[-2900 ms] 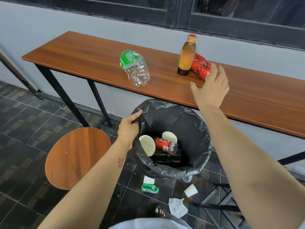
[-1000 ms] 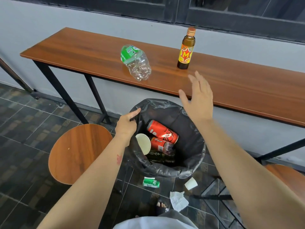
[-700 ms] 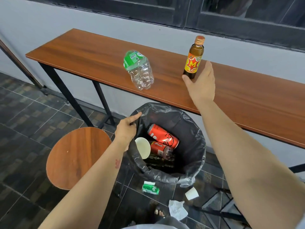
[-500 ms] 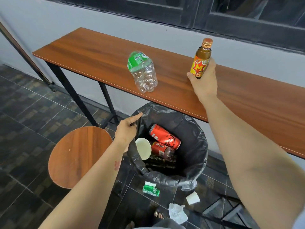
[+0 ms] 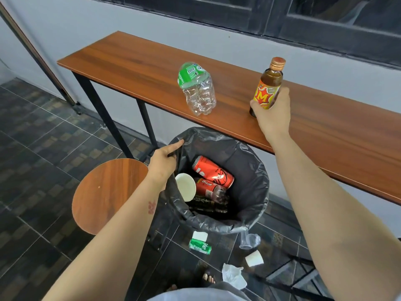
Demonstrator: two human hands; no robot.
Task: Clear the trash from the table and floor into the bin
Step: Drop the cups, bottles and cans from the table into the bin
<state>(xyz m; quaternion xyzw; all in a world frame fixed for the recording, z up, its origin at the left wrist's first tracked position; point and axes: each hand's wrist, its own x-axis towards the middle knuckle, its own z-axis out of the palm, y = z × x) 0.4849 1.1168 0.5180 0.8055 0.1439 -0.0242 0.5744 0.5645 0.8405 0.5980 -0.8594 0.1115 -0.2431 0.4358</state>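
My right hand (image 5: 273, 115) grips a small brown glass bottle (image 5: 269, 83) with a yellow and red label, upright at the table (image 5: 134, 59). A crushed clear plastic bottle (image 5: 196, 89) with a green label lies on the table to its left. My left hand (image 5: 162, 162) holds the rim of the black bin bag on the bin (image 5: 249, 220). Inside lie a red can (image 5: 213, 171), a second red can, a white paper cup (image 5: 185, 186) and a dark can. On the floor are a green can (image 5: 200, 247), a white card, a clear plastic cup (image 5: 249, 240), a small paper cup (image 5: 254, 258) and a crumpled tissue (image 5: 233, 275).
A round wooden stool (image 5: 104, 192) stands left of the bin. Black table legs (image 5: 91, 98) run down behind it. A metal stool frame sits at the lower right. My toes show near the tissue. The floor is dark tile.
The red can went from the table into the bin. My right hand then rose to the brown bottle and closed around it. My left hand stayed on the bin rim.
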